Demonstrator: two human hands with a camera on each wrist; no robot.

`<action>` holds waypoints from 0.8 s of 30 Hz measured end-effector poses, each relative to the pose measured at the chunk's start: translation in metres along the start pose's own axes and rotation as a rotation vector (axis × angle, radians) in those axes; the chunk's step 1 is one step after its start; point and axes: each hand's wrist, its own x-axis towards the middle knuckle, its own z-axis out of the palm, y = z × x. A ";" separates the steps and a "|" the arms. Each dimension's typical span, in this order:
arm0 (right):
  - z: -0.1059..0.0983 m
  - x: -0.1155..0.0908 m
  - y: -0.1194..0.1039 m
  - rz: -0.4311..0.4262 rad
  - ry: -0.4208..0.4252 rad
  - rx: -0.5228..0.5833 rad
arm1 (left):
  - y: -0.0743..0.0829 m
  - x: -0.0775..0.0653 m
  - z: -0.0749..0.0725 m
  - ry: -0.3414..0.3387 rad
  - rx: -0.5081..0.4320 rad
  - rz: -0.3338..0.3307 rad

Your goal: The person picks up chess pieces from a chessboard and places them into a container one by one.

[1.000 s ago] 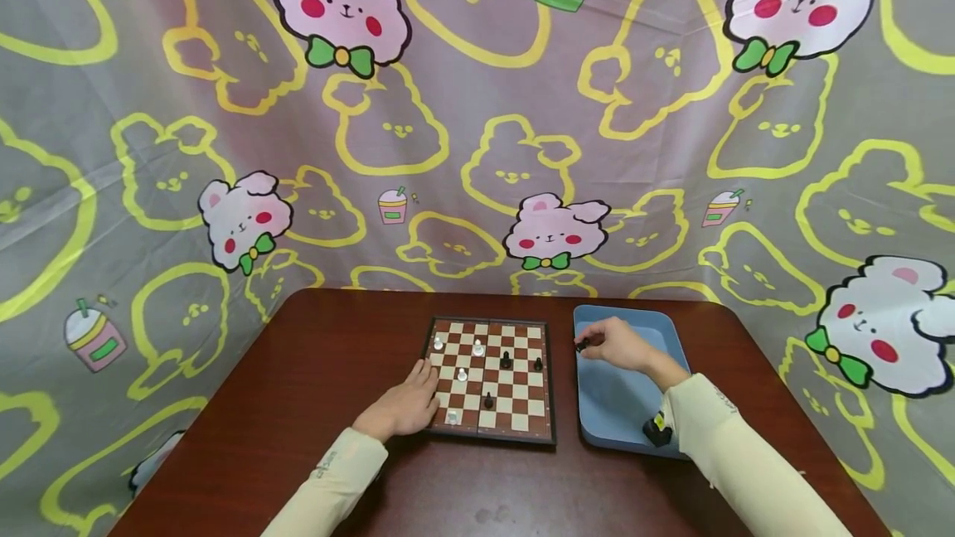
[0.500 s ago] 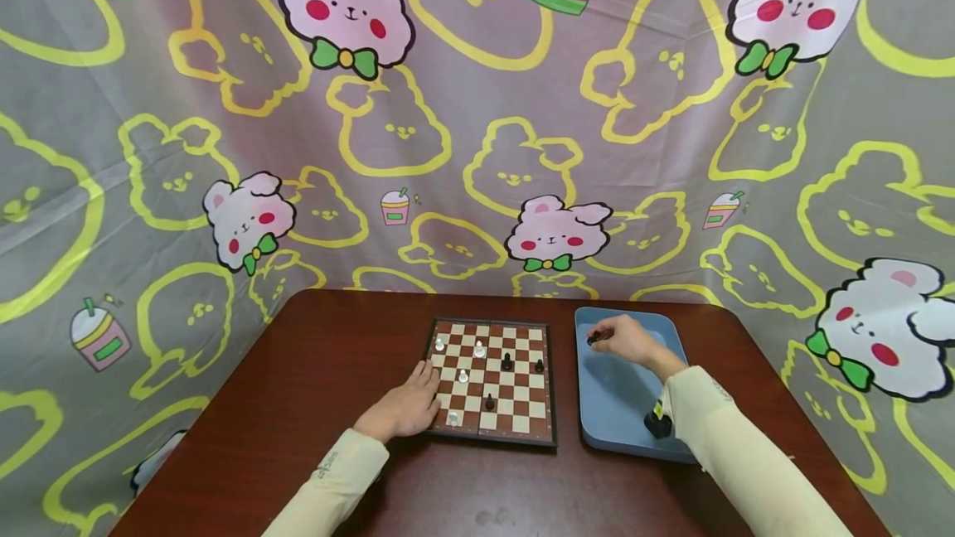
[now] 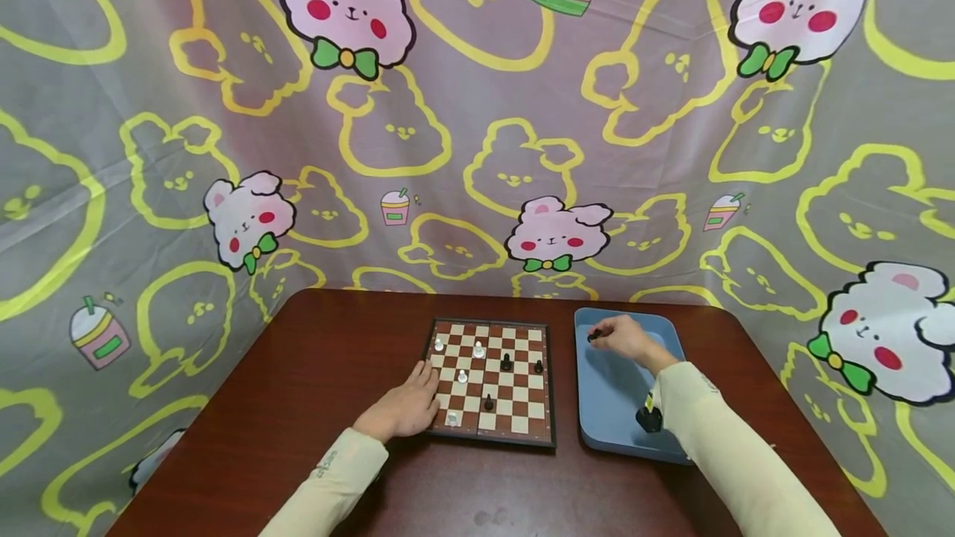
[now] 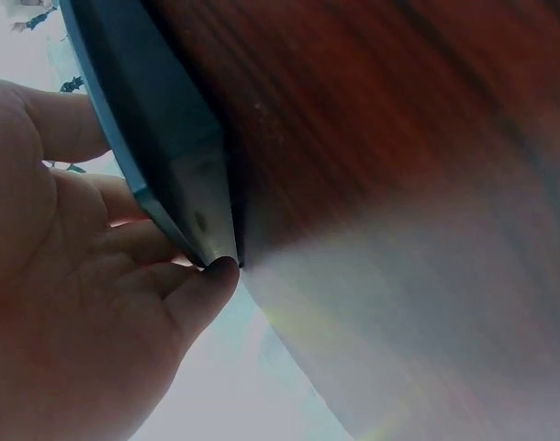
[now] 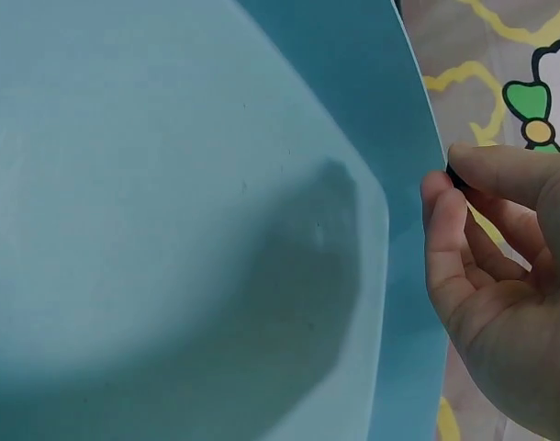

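Observation:
My left hand rests against the left edge of a chessboard. In the left wrist view, its fingers touch the board's dark rim and corner. Over the far left part of a blue tray, my right hand pinches a small black chess piece between thumb and fingertips. Most of that piece is hidden by the fingers in the right wrist view. Several white chess pieces stand on the board's left half, and black chess pieces are mainly on its right half.
The board and tray lie side by side on a dark reddish-brown table, with a narrow gap between them. A patterned cloth hangs behind and around the table. The tray has raised walls.
My right hand has moved slightly right with the black chess piece, from the tray's left rim to above its inside. The left hand stays at the board's edge.

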 end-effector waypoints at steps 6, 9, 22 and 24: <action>0.004 0.004 0.001 0.017 0.025 0.004 | 0.000 0.000 0.000 -0.006 0.004 0.000; 0.006 0.006 0.003 0.029 0.025 -0.003 | 0.000 -0.001 0.000 -0.005 -0.004 0.003; 0.009 0.009 0.005 0.052 0.028 -0.009 | -0.001 0.000 -0.001 -0.005 -0.012 -0.001; 0.010 0.009 0.005 0.060 0.035 -0.014 | 0.000 -0.001 0.000 -0.005 -0.011 0.001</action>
